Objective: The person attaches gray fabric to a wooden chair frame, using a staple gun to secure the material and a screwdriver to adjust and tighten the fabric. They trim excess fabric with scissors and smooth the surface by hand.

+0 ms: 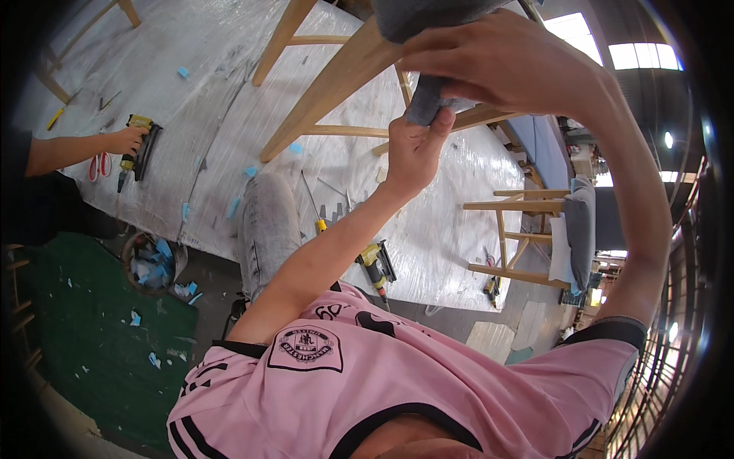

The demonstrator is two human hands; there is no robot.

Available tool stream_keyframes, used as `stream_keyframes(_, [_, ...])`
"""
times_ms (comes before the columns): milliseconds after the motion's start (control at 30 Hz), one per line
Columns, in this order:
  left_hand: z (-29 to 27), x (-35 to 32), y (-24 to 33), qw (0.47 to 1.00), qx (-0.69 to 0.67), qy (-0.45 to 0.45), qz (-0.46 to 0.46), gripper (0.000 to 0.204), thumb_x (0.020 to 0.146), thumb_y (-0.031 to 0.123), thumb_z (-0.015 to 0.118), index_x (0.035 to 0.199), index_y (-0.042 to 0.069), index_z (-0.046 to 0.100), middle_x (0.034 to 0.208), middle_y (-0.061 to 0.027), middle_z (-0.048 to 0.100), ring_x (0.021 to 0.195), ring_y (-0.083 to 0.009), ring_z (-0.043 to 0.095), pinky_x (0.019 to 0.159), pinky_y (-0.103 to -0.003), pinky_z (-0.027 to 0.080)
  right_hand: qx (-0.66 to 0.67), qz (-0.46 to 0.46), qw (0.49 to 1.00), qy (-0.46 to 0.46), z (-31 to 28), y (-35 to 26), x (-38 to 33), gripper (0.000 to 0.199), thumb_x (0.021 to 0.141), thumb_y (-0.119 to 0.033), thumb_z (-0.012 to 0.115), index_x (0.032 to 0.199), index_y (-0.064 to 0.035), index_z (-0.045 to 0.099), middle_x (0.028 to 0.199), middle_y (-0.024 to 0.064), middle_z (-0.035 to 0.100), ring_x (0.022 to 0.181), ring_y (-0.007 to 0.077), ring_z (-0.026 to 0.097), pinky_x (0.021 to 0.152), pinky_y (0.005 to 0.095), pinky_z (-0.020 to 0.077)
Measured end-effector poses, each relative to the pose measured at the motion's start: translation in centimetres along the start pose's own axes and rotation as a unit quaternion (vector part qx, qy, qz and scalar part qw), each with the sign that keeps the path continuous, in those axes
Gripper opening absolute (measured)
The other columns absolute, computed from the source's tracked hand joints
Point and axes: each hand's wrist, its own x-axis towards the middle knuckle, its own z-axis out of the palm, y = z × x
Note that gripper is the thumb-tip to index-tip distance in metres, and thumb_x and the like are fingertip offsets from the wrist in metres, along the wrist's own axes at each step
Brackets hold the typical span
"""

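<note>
A wooden chair frame (329,96) with a dark grey padded part (428,15) stands in front of me, its legs slanting toward the lower left. Below the padding, a flap of grey fabric (425,103) hangs between my hands. My left hand (413,153) grips its lower end, thumb up against the cloth. From above, my right hand (489,61) bends over the same fabric, its fingers wrapped across the top and partly hiding it. Beneath my left forearm, a yellow and black staple gun (375,264) lies on the plastic-covered table (436,237).
At left, another person's hand (126,141) holds a second staple gun (141,145) beside red-handled scissors (99,166). Blue scraps fill a round bin (145,264). Another grey-cushioned chair (581,229) rests at right. A yellow-handled screwdriver (321,225) lies near my knee.
</note>
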Motion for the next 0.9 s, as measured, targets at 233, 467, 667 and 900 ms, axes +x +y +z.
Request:
stream_keyframes(233, [0.9,-0.2,-0.3,0.997,-0.044,0.054,-0.013,0.041,0.107,0.032,0.063,0.077,0.004,0.063,0.079,0.0090,0.055,0.075,-0.0041,0.042,0.066,-0.024,0.034,-0.080,0.000,0.996,-0.045,1.6,-0.6,0.2,0.013,0.082,-0.012,0.076,0.094,-0.0079,0.076,0.085,0.0058,0.072,0.084,0.0271,0.074,0.072,0.0376,0.0578])
stream_keyframes(467, [2.5,-0.9,1.3,0.983,-0.118,0.125,-0.070,0.038,0.102,0.038,0.069,0.102,0.001,0.075,0.093,0.0042,0.066,0.086,-0.0040,0.051,0.076,-0.025,0.041,-0.050,0.043,0.992,-0.110,1.8,-1.0,0.0,0.016,0.078,-0.014,0.077,0.093,-0.0104,0.074,0.086,0.0051,0.071,0.086,0.0247,0.072,0.076,0.0391,0.0549])
stream_keyframes(667, [-2.8,1.8,5.3,0.959,0.275,0.000,0.064,0.041,0.089,0.043,0.080,0.099,0.003,0.076,0.087,-0.0018,0.074,0.079,-0.0173,0.065,0.071,-0.031,0.050,0.067,0.021,0.997,-0.034,3.1,-0.9,-0.6,0.034,0.084,-0.017,0.077,0.113,-0.0126,0.059,0.087,0.0084,0.071,0.089,0.0319,0.069,0.078,0.0468,0.0527])
stream_keyframes(900, [-3.7,3.6,6.6,0.805,0.518,-0.125,0.259,0.029,0.093,0.030,0.073,0.076,0.006,0.071,0.070,-0.0089,0.070,0.075,-0.0281,0.065,0.074,-0.042,0.051,0.023,0.005,1.000,-0.010,2.0,-1.0,-1.1,0.021,0.084,-0.011,0.074,0.104,-0.0074,0.066,0.093,0.0054,0.072,0.092,0.0283,0.072,0.073,0.0410,0.0589])
